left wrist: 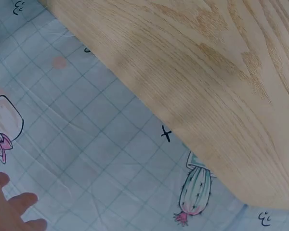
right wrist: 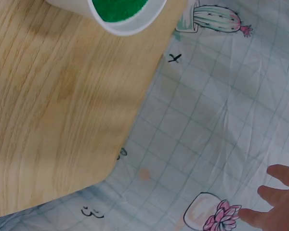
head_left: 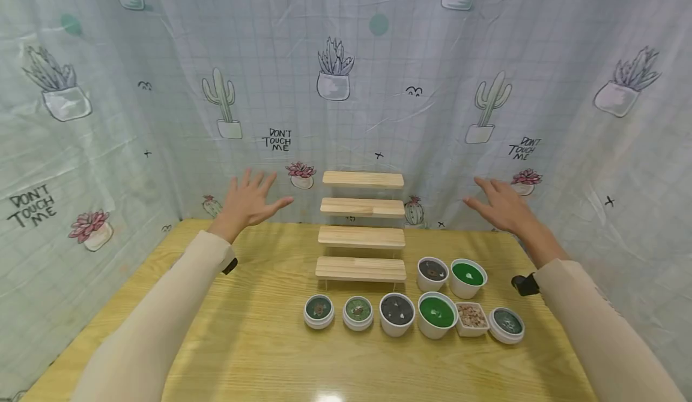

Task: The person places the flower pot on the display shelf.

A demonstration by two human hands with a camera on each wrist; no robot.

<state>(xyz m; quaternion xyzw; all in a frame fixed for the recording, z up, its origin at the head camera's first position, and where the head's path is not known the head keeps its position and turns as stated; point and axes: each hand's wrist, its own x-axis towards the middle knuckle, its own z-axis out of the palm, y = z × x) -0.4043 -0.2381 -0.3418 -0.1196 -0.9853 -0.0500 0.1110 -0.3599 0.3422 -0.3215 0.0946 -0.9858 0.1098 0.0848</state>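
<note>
My left hand (head_left: pixel 247 202) is raised over the table's far left, fingers spread and nothing in it. On the other side my right hand (head_left: pixel 501 205) hovers above the far right, its fingers straight and free of any object. Between them stands a wooden step rack (head_left: pixel 361 237) with several shelves. Nearest the right hand are a white cup with green filling (head_left: pixel 468 274) and a cup with dark filling (head_left: pixel 432 271). In the right wrist view, the rim of a green-filled cup (right wrist: pixel 127 29) shows at the top edge.
A front row holds a low round pot (head_left: pixel 319 310), a pot with green top (head_left: pixel 358 312), a dark-filled cup (head_left: pixel 397 312), another green-filled cup (head_left: pixel 437 313), a square pot of pebbles (head_left: pixel 471 318) and a round pot (head_left: pixel 507 324). Printed curtain (head_left: pixel 378 119) encloses the wooden table (head_left: pixel 259 342).
</note>
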